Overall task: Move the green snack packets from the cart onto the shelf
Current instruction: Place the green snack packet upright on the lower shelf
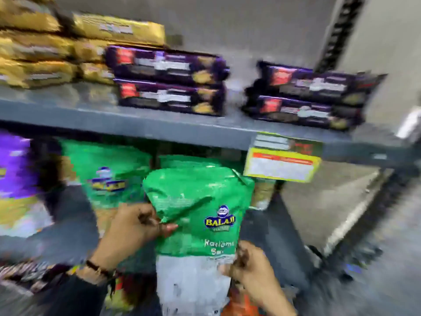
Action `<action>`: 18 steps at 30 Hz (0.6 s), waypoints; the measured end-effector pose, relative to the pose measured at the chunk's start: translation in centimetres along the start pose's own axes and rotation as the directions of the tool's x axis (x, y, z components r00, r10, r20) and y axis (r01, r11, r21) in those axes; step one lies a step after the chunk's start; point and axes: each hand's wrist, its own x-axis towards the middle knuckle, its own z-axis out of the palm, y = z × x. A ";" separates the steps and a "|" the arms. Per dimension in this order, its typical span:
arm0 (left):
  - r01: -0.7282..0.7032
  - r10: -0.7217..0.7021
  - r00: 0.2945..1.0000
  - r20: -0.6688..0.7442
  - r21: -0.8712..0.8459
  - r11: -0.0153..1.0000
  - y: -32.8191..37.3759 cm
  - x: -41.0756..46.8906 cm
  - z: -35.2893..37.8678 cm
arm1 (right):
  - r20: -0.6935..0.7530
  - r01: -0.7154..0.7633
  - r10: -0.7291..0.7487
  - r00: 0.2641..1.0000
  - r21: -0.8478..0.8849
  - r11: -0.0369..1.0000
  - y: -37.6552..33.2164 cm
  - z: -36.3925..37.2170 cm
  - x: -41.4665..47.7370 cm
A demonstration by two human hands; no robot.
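Observation:
I hold a green and white snack packet upright in front of the lower shelf bay. My left hand pinches its left edge near the middle. My right hand grips its lower right side. Behind it on the lower shelf stand more green packets: one to the left and another partly hidden straight behind. The cart is not in view. The picture is blurred by motion.
A grey shelf board runs across above the packets, with a yellow price tag hanging from its edge. Purple biscuit packs and gold packs lie on it. A purple bag stands at lower left.

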 end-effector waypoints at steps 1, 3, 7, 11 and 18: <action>-0.020 0.022 0.999 0.035 -0.053 0.998 1.1 0.8 2.3 | -0.087 -0.004 0.003 0.996 -0.007 1.000 0.2 -2.0 -0.9; -0.067 0.079 0.992 0.102 -0.118 0.991 3.1 2.0 6.1 | -0.200 -0.006 0.001 0.980 -0.027 1.000 0.7 -5.4 -1.9; -0.067 0.104 0.983 0.151 -0.230 0.971 5.1 3.8 11.5 | -0.369 -0.023 0.003 0.929 -0.048 0.999 2.1 -9.8 -2.2; -0.047 0.089 0.987 0.132 -0.291 0.955 5.7 4.8 14.5 | -0.449 -0.033 -0.009 0.893 -0.085 0.996 3.7 -11.9 -0.6; 0.086 -0.058 0.990 0.125 -0.228 0.970 4.0 4.7 16.4 | -0.461 -0.001 -0.012 0.887 -0.029 1.000 5.4 -11.6 1.1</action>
